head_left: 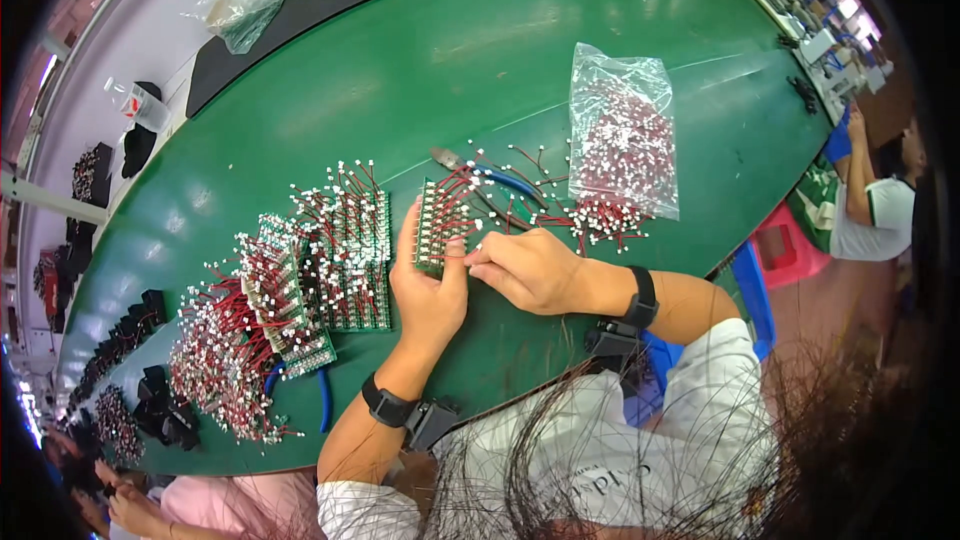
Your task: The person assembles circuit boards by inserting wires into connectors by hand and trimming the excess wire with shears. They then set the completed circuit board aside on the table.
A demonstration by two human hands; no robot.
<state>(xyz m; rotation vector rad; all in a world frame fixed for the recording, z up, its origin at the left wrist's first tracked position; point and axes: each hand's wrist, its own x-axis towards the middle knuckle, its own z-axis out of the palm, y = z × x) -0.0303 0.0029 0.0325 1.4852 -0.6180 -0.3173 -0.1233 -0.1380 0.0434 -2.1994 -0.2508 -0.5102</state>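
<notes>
Nearby, clear bag [622, 130] of probably wired connectors, left hand [428, 285] gripping green board [434, 225], right hand [530, 268] pinching its wire.

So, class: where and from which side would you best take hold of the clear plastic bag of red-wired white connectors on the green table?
Probably by the clear plastic bag at its far, nearly empty top edge, coming from the far side. There the film lies flat and loose enough for fingers to pinch, while the near end bulges with connectors and spills some onto the green table beside the right hand.
</notes>
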